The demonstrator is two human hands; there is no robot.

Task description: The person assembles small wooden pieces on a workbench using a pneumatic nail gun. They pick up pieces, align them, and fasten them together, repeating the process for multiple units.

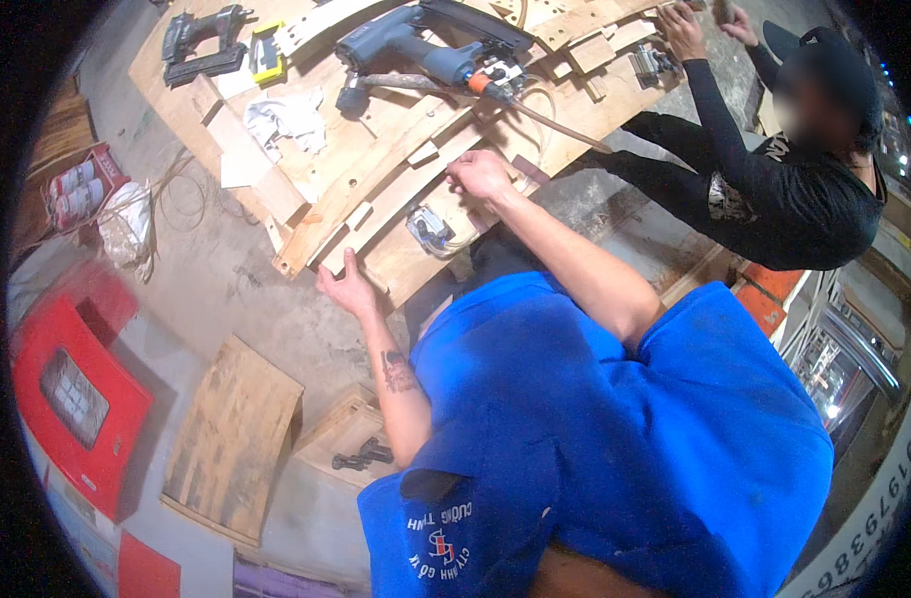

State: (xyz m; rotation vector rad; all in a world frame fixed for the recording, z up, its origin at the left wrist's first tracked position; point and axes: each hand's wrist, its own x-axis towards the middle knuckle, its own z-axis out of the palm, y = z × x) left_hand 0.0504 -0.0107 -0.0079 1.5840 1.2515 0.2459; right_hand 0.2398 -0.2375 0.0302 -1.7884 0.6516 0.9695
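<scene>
A long pale wooden strip (400, 203) lies slantwise along the near side of a wooden jig on the workbench. My left hand (348, 289) grips its near left end, thumb on one side and fingers on the other. Farther along, my right hand (481, 177) has its fingers curled at the strip's other part; the fingertips are partly hidden. Small wooden blocks (422, 153) stand along the jig's longer rail (376, 179). Between my forearms, a metal toggle clamp (430, 231) sits at the bench edge.
A large nail gun (405, 48) with a hose lies beyond the jig. A smaller nailer (204, 42), a yellow box (267, 55) and a white cloth (286, 118) are at the left. A co-worker (774, 159) works at the right. A wooden panel (234, 439) leans lower left.
</scene>
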